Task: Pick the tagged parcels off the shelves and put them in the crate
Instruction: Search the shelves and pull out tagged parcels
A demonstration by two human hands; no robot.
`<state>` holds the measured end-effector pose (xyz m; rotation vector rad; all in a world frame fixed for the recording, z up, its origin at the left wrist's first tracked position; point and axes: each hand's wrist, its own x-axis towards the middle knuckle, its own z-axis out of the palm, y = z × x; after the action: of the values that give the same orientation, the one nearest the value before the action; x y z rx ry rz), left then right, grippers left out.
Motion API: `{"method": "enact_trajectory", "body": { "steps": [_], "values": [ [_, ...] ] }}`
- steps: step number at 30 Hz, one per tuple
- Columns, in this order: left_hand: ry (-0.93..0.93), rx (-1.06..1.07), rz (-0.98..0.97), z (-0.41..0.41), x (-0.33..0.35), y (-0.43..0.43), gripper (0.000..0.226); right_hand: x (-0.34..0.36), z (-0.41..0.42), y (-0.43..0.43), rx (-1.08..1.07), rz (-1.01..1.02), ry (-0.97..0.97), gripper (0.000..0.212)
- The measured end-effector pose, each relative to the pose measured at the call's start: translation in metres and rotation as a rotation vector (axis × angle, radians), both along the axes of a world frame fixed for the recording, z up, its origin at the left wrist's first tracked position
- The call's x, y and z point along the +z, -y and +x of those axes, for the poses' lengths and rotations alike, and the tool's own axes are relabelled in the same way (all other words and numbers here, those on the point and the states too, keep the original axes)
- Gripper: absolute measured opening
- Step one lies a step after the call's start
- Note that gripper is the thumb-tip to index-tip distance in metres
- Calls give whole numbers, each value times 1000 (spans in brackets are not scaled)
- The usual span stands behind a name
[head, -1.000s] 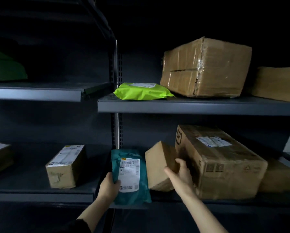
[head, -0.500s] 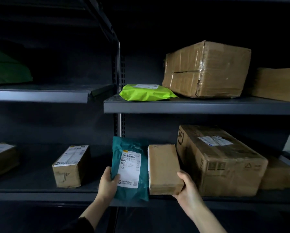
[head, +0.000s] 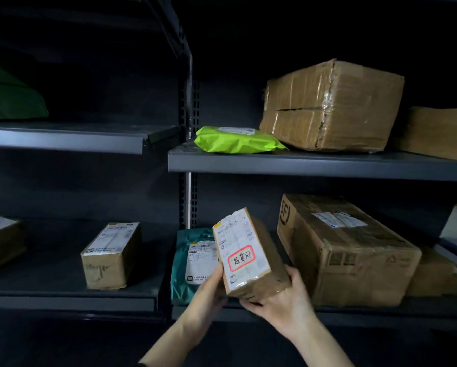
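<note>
Seen from the head camera, the small cardboard box (head: 244, 254) has come up off the lower shelf (head: 381, 312) and has been turned. Half a second ago it showed a plain brown side. Now its white label faces up, with a red-ringed mark (head: 242, 257) written on it. That looks like the tag, so I think this box is one to take. The right hand (head: 283, 300) cups the bottom corner of the box with its fingers curled round it. The left hand (head: 208, 290) has let go of the teal mailer bag (head: 193, 260) and grips the box's left edge. The box is in the air, tipped, just in front of the shelf's front edge. The teal bag stands behind it, near the shelf's left end. A big SF carton (head: 341, 250) sits to the right. On the upper shelf (head: 301, 165) lie a lime green bag (head: 235, 141) and a taped carton (head: 328, 107). The room is dark, the shelves are grey metal, and no crate shows.
</note>
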<state>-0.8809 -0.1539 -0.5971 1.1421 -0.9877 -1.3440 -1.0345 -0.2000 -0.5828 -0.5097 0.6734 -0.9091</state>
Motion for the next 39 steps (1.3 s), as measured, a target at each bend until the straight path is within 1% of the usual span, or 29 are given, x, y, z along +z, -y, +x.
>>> {"method": "enact_trajectory", "body": {
  "steps": [1,3,4,7,8,11,14,17,19,20,22,24,26,28,31,33,35,39],
  "values": [
    [-48,-37,18,-2,4,-1,43,-3,1,0,-6,-9,-58,44],
    [-116,-48,14,-2,5,-1,43,-9,2,2,-53,-49,-185,34],
    [-140,-34,-6,-1,4,0,47,-12,3,1,-73,-79,-240,31],
    [-178,-18,-33,2,5,2,70,-11,1,-1,-100,-159,-355,27],
    [-181,-11,-44,2,4,3,70,-10,0,-2,-103,-183,-397,25],
    [-213,42,-56,-2,-2,9,57,-6,-9,-5,-128,-275,-573,22],
    [-199,92,-56,-9,-3,17,50,11,-36,-9,-236,-419,-723,17],
    [-140,103,-59,-22,2,23,54,40,-83,-12,-424,-580,-832,25],
    [-122,89,-69,-31,7,27,45,57,-118,-9,-572,-654,-954,25],
    [-117,76,-68,-37,10,30,44,63,-134,-5,-647,-678,-1024,25],
    [-103,66,-51,-46,17,38,51,67,-165,13,-771,-684,-1155,27],
    [-85,70,-30,-56,24,48,45,65,-192,38,-806,-654,-1277,32],
    [-84,85,5,-63,31,58,41,60,-211,64,-718,-572,-1368,42],
    [-92,90,17,-70,37,68,39,57,-220,83,-590,-467,-1354,54],
    [-91,86,25,-80,42,76,27,55,-223,93,-492,-380,-1192,60],
    [-86,78,35,-83,41,79,23,53,-218,88,-475,-387,-1128,57],
    [-112,93,52,-81,39,81,24,48,-207,81,-465,-419,-1100,53],
    [-195,148,79,-63,33,77,26,39,-184,66,-530,-457,-989,39]
  ]
}}
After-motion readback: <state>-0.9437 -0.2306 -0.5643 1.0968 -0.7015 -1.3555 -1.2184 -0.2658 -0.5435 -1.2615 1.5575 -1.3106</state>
